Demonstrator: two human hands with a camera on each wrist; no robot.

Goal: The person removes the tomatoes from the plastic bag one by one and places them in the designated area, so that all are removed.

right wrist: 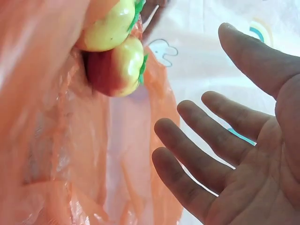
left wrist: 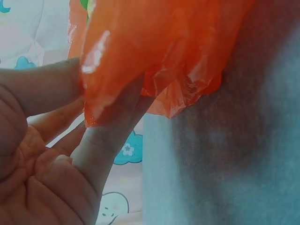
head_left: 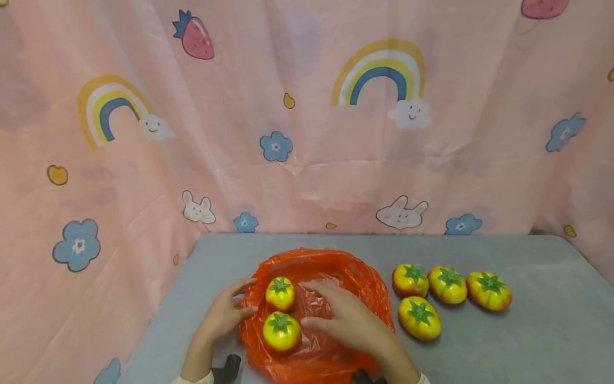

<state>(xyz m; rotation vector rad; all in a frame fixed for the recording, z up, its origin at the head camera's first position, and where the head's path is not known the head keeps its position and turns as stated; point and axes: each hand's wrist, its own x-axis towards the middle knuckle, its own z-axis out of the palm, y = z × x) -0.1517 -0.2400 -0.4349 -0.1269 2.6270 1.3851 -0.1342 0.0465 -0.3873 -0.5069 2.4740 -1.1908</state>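
Observation:
An orange-red plastic bag (head_left: 326, 368) lies spread open on the table, its rim folded outward. Two yellow-and-red toy tomatoes (head_left: 281, 331) with green leafy tops sit in its left half, one behind the other. My left hand (head_left: 224, 314) is at the bag's left rim; in the left wrist view the film of the bag (left wrist: 164, 37) lies between thumb and finger. Over the middle of the bag hovers my right hand (head_left: 342, 314), palm toward the tomatoes, holding nothing. In the right wrist view its fingers (right wrist: 187, 140) are spread apart from the tomatoes (right wrist: 117, 70).
Several more toy tomatoes (head_left: 419, 318) lie on the grey table (head_left: 542, 341) to the right of the bag. A pink curtain (head_left: 307, 176) printed with rainbows and rabbits hangs behind and to the left of the table. Dark wrist mounts show below both hands.

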